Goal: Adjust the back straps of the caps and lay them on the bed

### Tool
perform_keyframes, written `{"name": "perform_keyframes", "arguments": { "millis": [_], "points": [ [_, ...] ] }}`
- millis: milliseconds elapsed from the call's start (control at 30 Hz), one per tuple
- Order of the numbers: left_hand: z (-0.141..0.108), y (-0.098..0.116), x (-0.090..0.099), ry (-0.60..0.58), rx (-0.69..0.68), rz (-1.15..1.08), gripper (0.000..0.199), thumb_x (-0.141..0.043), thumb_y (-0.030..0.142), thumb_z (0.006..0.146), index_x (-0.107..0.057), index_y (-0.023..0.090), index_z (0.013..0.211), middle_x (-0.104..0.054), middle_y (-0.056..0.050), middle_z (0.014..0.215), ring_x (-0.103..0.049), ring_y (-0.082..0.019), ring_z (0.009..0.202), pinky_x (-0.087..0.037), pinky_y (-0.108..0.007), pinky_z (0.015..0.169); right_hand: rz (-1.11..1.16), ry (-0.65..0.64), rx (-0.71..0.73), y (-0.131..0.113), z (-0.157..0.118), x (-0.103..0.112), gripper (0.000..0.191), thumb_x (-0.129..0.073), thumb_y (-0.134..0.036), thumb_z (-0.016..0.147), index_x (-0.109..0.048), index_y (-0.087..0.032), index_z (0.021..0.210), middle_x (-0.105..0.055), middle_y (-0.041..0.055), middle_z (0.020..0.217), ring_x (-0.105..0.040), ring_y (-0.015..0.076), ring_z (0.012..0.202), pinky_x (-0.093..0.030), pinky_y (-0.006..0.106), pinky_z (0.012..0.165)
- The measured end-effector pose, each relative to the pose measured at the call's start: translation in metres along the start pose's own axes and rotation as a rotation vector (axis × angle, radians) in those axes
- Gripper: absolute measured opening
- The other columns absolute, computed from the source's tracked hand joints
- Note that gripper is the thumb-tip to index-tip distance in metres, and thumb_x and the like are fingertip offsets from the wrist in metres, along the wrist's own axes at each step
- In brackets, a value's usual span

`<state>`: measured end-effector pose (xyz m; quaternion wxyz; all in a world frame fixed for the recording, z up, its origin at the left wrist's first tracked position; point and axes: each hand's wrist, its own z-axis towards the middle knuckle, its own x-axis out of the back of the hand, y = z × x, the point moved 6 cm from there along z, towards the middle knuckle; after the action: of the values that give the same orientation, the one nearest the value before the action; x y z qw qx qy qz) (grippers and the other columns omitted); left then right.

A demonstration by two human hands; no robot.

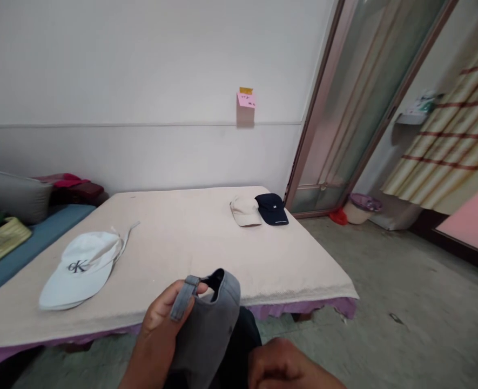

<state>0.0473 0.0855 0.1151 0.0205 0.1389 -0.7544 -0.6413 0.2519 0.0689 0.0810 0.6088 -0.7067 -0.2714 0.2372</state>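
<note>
A grey baseball cap (212, 335) hangs in my left hand (161, 324), its back opening turned up. My left thumb and fingers pinch the cap's adjuster strap (184, 297) near the buckle. Lower right of the cap, my right hand (285, 364) is closed with curled fingers, apart from the cap; whether anything is inside it is hidden. On the covered table a white cap (80, 267) with dark letters lies at the left, its strap loose. At the far right, a cream cap (246, 209) lies against a navy cap (271, 209).
A cream cloth (174, 237) covers the table, with purple fabric (279, 309) below its front edge. Left stand a grey cushion (15, 192) and a yellow woven item (6, 237). A pink note (246, 99) is on the wall. A lined bin (360, 210) stands by the sliding door.
</note>
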Motion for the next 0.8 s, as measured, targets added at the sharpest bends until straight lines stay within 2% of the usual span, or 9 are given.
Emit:
{"name": "perform_keyframes", "arguments": {
  "millis": [100,167,233,267,367,533,600,733,800],
  "points": [
    [0.0,-0.003,-0.009,-0.091,-0.023,0.085,0.033,-0.068,0.051,0.073,-0.073,0.024,0.09,-0.068,0.001,0.076,-0.055,-0.015,0.066,-0.042,-0.018,0.054,0.0,0.099,0.339,-0.051,-0.003,-0.003,0.014,-0.056,-0.027,0.087,-0.068,-0.02,0.082,-0.06,0.0018,0.073,-0.056,0.0129,0.064,-0.042,0.025,0.061],
    [-0.002,-0.001,-0.017,-0.156,-0.103,0.148,0.031,-0.066,0.048,0.076,-0.073,0.023,0.092,-0.067,0.0,0.078,-0.054,-0.015,0.065,-0.041,-0.02,0.055,-0.153,0.242,0.588,-0.077,-0.002,-0.005,0.012,-0.054,-0.018,0.087,-0.066,-0.021,0.086,-0.06,0.0015,0.073,-0.057,0.0134,0.065,-0.043,0.026,0.063],
    [-0.005,0.002,-0.024,-0.201,-0.189,0.215,0.026,-0.066,0.044,0.077,-0.072,0.024,0.093,-0.068,0.0,0.081,-0.055,-0.016,0.068,-0.043,-0.021,0.059,-0.329,0.378,0.752,-0.091,0.001,-0.009,0.018,-0.051,-0.011,0.087,-0.063,-0.021,0.095,-0.063,0.0039,0.083,-0.058,0.0163,0.078,-0.045,0.029,0.072],
    [-0.007,0.002,-0.027,-0.218,-0.22,0.251,0.023,-0.066,0.042,0.078,-0.072,0.024,0.092,-0.067,0.0,0.08,-0.055,-0.017,0.069,-0.043,-0.021,0.061,-0.405,0.421,0.785,-0.093,0.004,-0.012,0.021,-0.049,-0.009,0.087,-0.061,-0.021,0.1,-0.063,0.0057,0.09,-0.058,0.0176,0.086,-0.046,0.03,0.077],
    [-0.013,0.001,-0.032,-0.25,-0.299,0.358,0.014,-0.062,0.036,0.082,-0.07,0.026,0.088,-0.062,0.003,0.071,-0.053,-0.015,0.066,-0.043,-0.02,0.06,-0.594,0.461,0.753,-0.087,0.014,-0.02,0.027,-0.047,-0.008,0.088,-0.057,-0.02,0.111,-0.06,0.0097,0.104,-0.055,0.0197,0.097,-0.046,0.034,0.085],
    [-0.016,-0.009,-0.031,-0.25,-0.341,0.469,0.008,-0.062,0.031,0.082,-0.067,0.025,0.082,-0.062,0.003,0.07,-0.055,-0.017,0.07,-0.043,-0.02,0.067,-0.698,0.525,0.708,-0.074,0.015,-0.02,0.024,-0.047,-0.01,0.088,-0.057,-0.017,0.109,-0.059,0.0099,0.099,-0.055,0.0196,0.091,-0.047,0.034,0.08],
    [-0.016,-0.013,-0.029,-0.257,-0.312,0.46,0.009,-0.061,0.031,0.083,-0.067,0.024,0.082,-0.063,0.001,0.073,-0.056,-0.018,0.074,-0.043,-0.021,0.068,-0.641,0.487,0.708,-0.072,0.014,-0.016,0.024,-0.045,-0.009,0.089,-0.057,-0.018,0.108,-0.059,0.0088,0.097,-0.055,0.0181,0.089,-0.047,0.032,0.078],
    [-0.016,-0.02,-0.034,-0.383,-0.229,0.353,0.017,-0.054,0.032,0.087,-0.064,0.023,0.076,-0.06,0.002,0.073,-0.052,-0.015,0.069,-0.041,-0.021,0.062,-0.566,0.377,0.656,-0.072,0.015,-0.008,0.026,-0.042,-0.006,0.089,-0.057,-0.019,0.107,-0.059,0.0071,0.095,-0.056,0.017,0.09,-0.047,0.03,0.078],
    [-0.016,-0.02,-0.035,-0.399,-0.214,0.306,0.016,-0.055,0.029,0.087,-0.063,0.023,0.073,-0.059,0.003,0.07,-0.05,-0.014,0.066,-0.039,-0.02,0.06,-0.574,0.337,0.637,-0.073,0.014,-0.007,0.027,-0.043,-0.007,0.089,-0.057,-0.019,0.109,-0.059,0.0072,0.097,-0.057,0.0167,0.09,-0.046,0.029,0.078]
  ]
}}
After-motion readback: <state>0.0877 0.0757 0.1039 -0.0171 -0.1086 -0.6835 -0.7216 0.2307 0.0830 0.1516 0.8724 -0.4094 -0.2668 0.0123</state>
